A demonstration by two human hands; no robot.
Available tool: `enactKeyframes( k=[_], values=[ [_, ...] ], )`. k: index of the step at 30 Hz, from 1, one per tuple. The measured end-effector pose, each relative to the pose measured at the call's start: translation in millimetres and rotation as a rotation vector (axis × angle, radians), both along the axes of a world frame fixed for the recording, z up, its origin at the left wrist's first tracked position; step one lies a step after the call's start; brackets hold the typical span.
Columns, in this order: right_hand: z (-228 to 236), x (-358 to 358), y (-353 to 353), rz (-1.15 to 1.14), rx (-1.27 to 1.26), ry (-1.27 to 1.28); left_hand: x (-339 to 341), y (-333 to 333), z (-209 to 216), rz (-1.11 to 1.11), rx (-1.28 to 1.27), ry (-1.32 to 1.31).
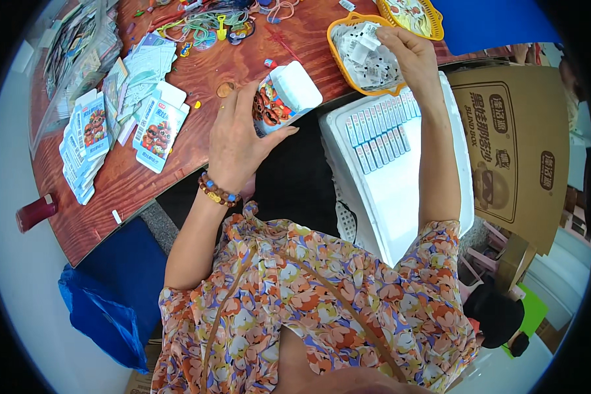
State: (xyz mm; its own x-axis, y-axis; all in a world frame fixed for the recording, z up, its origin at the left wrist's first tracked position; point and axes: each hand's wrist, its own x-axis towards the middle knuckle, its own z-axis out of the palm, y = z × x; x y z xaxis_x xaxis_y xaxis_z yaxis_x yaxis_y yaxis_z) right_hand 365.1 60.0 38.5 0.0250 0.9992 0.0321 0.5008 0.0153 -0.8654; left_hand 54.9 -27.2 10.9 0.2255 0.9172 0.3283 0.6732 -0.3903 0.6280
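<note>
My left hand [238, 134] is closed round a small printed carton [274, 105], white and blue with cartoon figures, its white end flap raised. At the far right of the table, my right hand [410, 56] reaches over an orange plastic basket [340, 56]. Its fingers pinch a small clear packet with a white and black print [369, 37]. More such packets [372, 69] fill the basket below. Left of my left hand lie flat, unfolded cartons [161, 128] of the same print, with a stack of them [85, 148] farther left.
Right of my lap, a white foam tray [420, 190] holds rows of small boxes [378, 131]. A large brown cardboard box [515, 144] stands beyond it. Cords and small toys [207, 29] lie at the table's back. A dark red cup [37, 213] sits at the left edge; a blue bag [105, 315] hangs below.
</note>
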Motion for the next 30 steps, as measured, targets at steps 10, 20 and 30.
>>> enactKeyframes(
  k=[10,20,30],
  values=[
    [23.7,-51.0,-23.4,0.036,0.142,0.183,4.2,6.3,-2.3,0.067,0.039,0.019],
    [25.5,-125.5,-42.1,0.323,0.447,-0.347,4.8,6.5,-3.1,0.093,0.090,-0.008],
    [21.4,-22.0,10.7,-0.024,0.423,-0.272,-9.7,3.8,-0.6,0.100,0.015,0.009]
  ],
)
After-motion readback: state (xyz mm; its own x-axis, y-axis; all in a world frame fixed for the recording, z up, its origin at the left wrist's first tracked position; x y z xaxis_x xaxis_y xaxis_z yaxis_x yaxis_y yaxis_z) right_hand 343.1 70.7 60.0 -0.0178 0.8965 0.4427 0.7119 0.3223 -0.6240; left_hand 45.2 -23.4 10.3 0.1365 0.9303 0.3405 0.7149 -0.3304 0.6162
